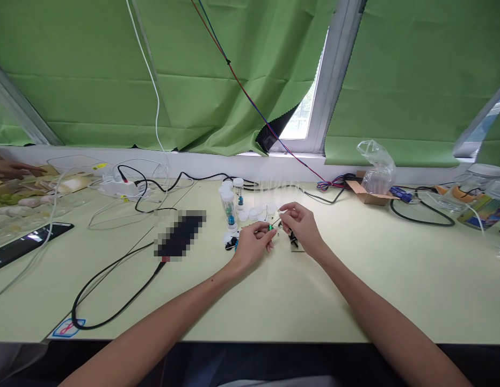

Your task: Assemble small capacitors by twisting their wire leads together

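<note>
My left hand (pixel 253 243) pinches a small shiny green piece (pixel 270 228) between thumb and fingertips, too small to name its kind. Close by on the right, my right hand (pixel 301 224) has its fingertips closed on a thin stick-like piece (pixel 276 221) that reaches toward the green one. Whether the two pieces touch, I cannot tell. Clear tubes with white caps (pixel 229 210) stand just beyond my left hand, with blue and green bits inside. Small black and blue parts (pixel 231 243) lie beside that hand. Dark parts (pixel 294 238) sit partly hidden under my right hand.
Several white lids (pixel 253 213) lie behind my hands. A blurred dark device (pixel 179 235) with a black cable rests at left, a phone (pixel 30 244) farther out. At right are a cardboard box (pixel 366 193) and a jar (pixel 467 185). Another person's hand (pixel 16 168) shows far left.
</note>
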A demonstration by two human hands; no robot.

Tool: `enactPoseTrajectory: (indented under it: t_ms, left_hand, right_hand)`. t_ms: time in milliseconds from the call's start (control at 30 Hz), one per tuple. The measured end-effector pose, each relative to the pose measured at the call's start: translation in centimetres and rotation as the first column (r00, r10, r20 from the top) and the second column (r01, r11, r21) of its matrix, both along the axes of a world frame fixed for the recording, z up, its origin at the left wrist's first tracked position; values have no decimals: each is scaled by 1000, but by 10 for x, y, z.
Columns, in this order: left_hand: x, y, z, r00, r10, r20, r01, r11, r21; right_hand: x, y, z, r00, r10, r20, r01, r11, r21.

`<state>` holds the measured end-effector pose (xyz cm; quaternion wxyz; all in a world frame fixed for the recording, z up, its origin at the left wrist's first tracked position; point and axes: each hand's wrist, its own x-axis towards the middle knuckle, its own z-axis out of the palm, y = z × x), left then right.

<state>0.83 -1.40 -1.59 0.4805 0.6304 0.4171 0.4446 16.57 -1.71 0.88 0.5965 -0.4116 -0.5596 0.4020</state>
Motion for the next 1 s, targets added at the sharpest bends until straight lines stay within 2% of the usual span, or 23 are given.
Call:
enactPoseTrajectory:
  t_ms: [1000]
  left_hand:
    - [0,-1,1,999,2,44,-2,1000,-12]
  right_hand:
    - [2,3,-4,999,-38,27,38,999,19]
